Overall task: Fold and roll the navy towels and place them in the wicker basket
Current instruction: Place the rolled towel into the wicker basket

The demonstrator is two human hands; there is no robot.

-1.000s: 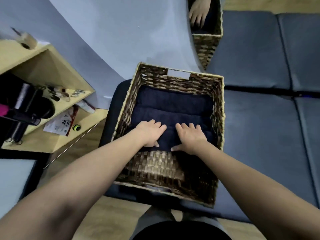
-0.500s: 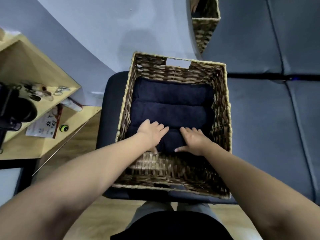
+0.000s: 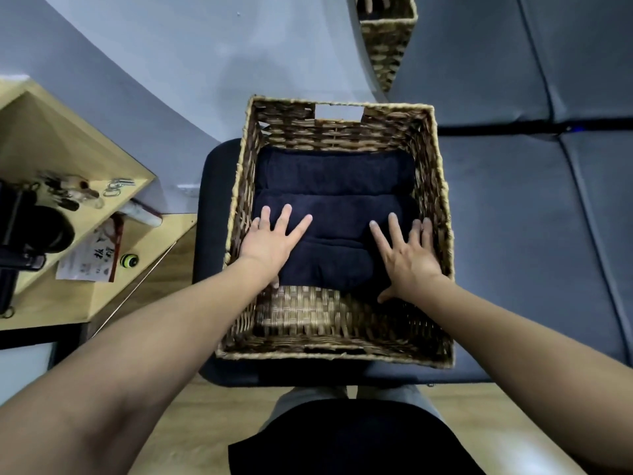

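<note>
A: What is seen nearest the camera?

B: Two bare forearms are extended forward into a wicker basket (image 3: 337, 351), which is set on a dark cushioned seat (image 3: 212, 186). A strip of bare woven basket floor is left uncovered at the near side.

A: And the hands?

B: The left hand (image 3: 272, 240) is laid flat, fingers straight and spread, on the left end of the nearest navy towel (image 3: 329, 265). The right hand (image 3: 409, 255) is laid flat the same way on the right end, close to the basket's right wall. Nothing is gripped by either; both are released and pressed palm-down.

A: Where are the towels kept?

B: Three rolled navy towels are lined up side by side inside the basket, from the middle to the far wall. The fingertips are stretched onto the middle roll (image 3: 335, 214); the far roll (image 3: 334, 171) is untouched.

A: Farther out?

B: A wooden shelf (image 3: 82, 159) with small clutter is seen to the left, grey cushions (image 3: 513, 217) to the right, and a second basket (image 3: 388, 39) at the top edge.
</note>
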